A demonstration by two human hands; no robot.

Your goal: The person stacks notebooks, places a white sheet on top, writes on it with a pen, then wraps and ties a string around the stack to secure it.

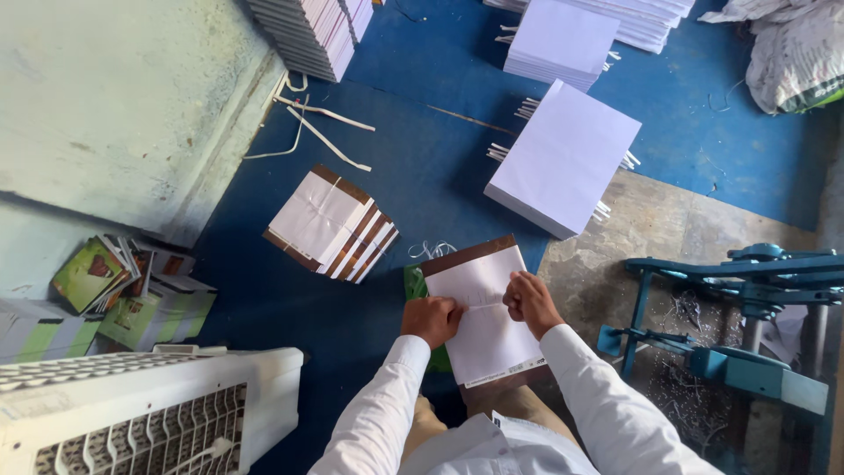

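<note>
A white paper stack on a brown board [485,317] rests on my lap, over a green item. My left hand [431,319] is closed at the stack's left edge, pinching a thin white string that runs across the paper. At the right edge my right hand [529,302] is also closed on that string. Both sleeves are white.
A fanned pile of tied brown-and-white bundles [330,224] lies on the blue mat ahead. White paper stacks [564,157] sit further right. Loose white strips [318,132], a white fan housing [149,409], printed booklets [114,281] at left, a blue metal machine [747,334] at right.
</note>
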